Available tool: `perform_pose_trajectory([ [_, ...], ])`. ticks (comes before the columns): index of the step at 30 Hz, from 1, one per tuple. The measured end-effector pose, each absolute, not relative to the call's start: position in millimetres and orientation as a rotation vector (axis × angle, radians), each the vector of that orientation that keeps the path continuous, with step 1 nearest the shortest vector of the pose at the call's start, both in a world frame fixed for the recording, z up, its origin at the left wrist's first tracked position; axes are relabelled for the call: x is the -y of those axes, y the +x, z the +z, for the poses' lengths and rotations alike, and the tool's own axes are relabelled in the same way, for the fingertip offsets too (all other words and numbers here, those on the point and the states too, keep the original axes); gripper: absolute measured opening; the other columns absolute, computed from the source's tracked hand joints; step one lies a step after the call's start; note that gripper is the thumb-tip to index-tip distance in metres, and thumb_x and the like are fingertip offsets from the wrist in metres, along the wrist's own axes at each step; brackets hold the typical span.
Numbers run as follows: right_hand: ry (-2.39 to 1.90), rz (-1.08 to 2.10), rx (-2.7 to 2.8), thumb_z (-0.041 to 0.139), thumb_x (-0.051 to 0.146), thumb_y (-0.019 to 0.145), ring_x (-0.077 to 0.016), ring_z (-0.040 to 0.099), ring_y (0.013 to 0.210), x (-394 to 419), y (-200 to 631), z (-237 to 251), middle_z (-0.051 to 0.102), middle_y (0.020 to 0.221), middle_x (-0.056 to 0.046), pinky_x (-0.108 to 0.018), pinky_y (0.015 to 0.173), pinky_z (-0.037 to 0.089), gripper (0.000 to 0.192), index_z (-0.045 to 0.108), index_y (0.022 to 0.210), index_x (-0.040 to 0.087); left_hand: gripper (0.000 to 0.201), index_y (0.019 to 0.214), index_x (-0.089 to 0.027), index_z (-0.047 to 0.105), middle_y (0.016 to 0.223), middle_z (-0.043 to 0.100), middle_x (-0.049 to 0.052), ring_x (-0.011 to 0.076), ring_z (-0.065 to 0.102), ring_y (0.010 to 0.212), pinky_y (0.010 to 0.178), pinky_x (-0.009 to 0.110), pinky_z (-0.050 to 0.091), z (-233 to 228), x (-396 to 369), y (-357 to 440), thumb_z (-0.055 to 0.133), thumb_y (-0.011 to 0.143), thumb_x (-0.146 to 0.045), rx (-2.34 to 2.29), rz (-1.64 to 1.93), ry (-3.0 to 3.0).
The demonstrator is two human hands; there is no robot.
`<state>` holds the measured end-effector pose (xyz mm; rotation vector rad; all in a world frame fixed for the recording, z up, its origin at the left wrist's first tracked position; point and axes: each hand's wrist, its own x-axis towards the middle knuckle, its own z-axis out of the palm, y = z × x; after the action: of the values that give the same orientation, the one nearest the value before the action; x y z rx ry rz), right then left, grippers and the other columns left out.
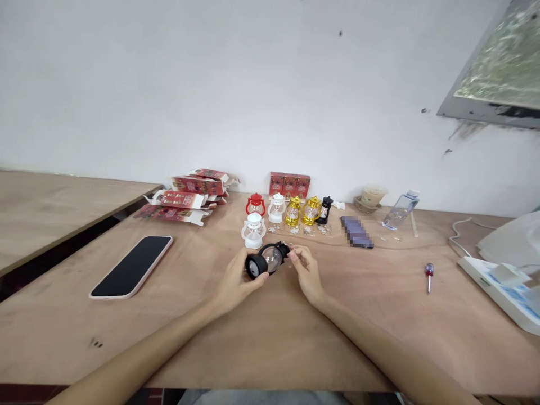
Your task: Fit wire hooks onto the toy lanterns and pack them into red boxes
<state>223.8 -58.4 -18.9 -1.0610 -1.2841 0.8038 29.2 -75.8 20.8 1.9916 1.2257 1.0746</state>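
Across our brown wooden tabletop (270,349), we see a pale-edged phone (133,267) at ten o'clock, red cartons (179,199) at eleven, miniature lanterns (292,214) standing at twelve, a second phone (357,232) at one, a clear bottle (399,213) at two, a screwdriver (429,273) and white power strip (498,292) at three.

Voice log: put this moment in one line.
left hand: holding black lantern, tilted | right hand: at its top end | screwdriver: lying on table

A dark-screened smartphone (133,268) lies at left; at right are a plastic cup (373,196), a clear bottle (400,211) and a white power strip (495,291).
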Motion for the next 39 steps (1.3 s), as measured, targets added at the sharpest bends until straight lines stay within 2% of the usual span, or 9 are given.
perform_pose_trajectory([
  [2,-1.063,0.900,1.205,0.061,0.050,0.073,-0.0143,0.053,0.065,55.9,223.9,-18.2,0.055,0.071,0.000,-0.026,0.057,0.045,0.031,0.059,0.071,0.019,0.035,0.100,-0.018,0.047,0.094,0.061,0.005,0.0212,0.059,0.086,0.075,0.034,0.048,18.8,73.4,28.2,0.058,0.073,-0.036,-1.235,1.098,1.931],
  [4,-1.070,0.969,1.148,0.067,0.049,0.068,-0.0117,0.049,0.054,54.6,223.3,-17.3,0.053,0.059,0.003,-0.025,0.054,0.042,0.031,0.059,0.069,0.019,0.034,0.101,-0.018,0.047,0.096,0.059,0.005,0.0208,0.059,0.087,0.074,0.034,0.049,18.5,71.3,27.0,0.056,0.073,-0.035,-1.247,1.125,1.895],
  [9,-1.082,0.946,1.202,0.068,0.046,0.068,-0.0096,0.047,0.052,62.1,220.3,-12.6,0.052,0.056,0.004,-0.023,0.052,0.039,0.030,0.057,0.067,0.018,0.034,0.101,-0.018,0.048,0.098,0.057,0.006,0.0209,0.057,0.088,0.073,0.033,0.049,22.3,71.2,27.4,0.056,0.072,-0.034,-1.321,1.165,1.939],
  [17,-1.097,0.848,1.328,0.046,0.054,0.084,-0.0089,0.042,0.046,67.3,222.8,-8.0,0.042,0.048,0.006,-0.022,0.050,0.036,0.044,0.039,0.056,0.020,0.032,0.103,-0.018,0.046,0.099,0.056,0.005,0.0197,0.055,0.089,0.072,0.031,0.047,19.7,72.5,26.5,0.051,0.077,-0.036,-1.287,1.163,1.912],
  [22,-1.127,0.983,1.250,0.047,0.061,0.079,-0.0085,0.041,0.042,58.4,225.5,-12.9,0.043,0.051,0.006,-0.021,0.042,0.033,0.044,0.047,0.064,0.020,0.035,0.100,-0.018,0.046,0.080,0.052,0.000,0.0122,0.047,0.060,0.049,0.022,0.040,17.3,64.9,21.1,0.038,0.081,-0.047,-1.191,1.257,1.660],
  [24,-1.114,1.031,1.355,0.049,0.059,0.079,-0.0083,0.042,0.042,58.6,225.4,-14.1,0.045,0.053,0.005,-0.021,0.042,0.034,0.042,0.049,0.067,0.020,0.037,0.099,-0.019,0.046,0.076,0.051,-0.001,0.0114,0.045,0.056,0.046,0.022,0.037,16.0,63.9,19.7,0.035,0.083,-0.050,-1.179,1.268,1.636],
  [30,-1.051,1.132,1.544,0.047,0.046,0.082,-0.0086,0.044,0.044,62.0,225.8,-14.6,0.053,0.057,0.004,-0.021,0.045,0.034,0.030,0.049,0.068,0.020,0.031,0.095,-0.019,0.047,0.082,0.056,0.001,0.0162,0.053,0.075,0.068,0.028,0.044,15.1,67.8,18.4,0.031,0.088,-0.045,-1.284,1.201,1.955],
  [34,-1.031,1.084,1.546,0.046,0.049,0.083,-0.0094,0.044,0.045,61.3,228.1,-12.8,0.052,0.055,0.004,-0.022,0.046,0.035,0.033,0.049,0.067,0.020,0.029,0.094,-0.019,0.045,0.081,0.056,0.001,0.0170,0.055,0.074,0.069,0.029,0.044,18.7,69.0,19.9,0.034,0.086,-0.045,-1.337,1.140,2.007],
  [39,-1.073,0.824,1.539,0.044,0.049,0.086,-0.0097,0.049,0.047,65.1,229.3,-10.7,0.052,0.063,0.003,-0.024,0.052,0.039,0.033,0.051,0.070,0.021,0.028,0.094,-0.020,0.044,0.083,0.058,0.001,0.0181,0.057,0.075,0.069,0.030,0.044,21.2,70.4,20.9,0.037,0.085,-0.045,-1.370,1.024,2.030],
])
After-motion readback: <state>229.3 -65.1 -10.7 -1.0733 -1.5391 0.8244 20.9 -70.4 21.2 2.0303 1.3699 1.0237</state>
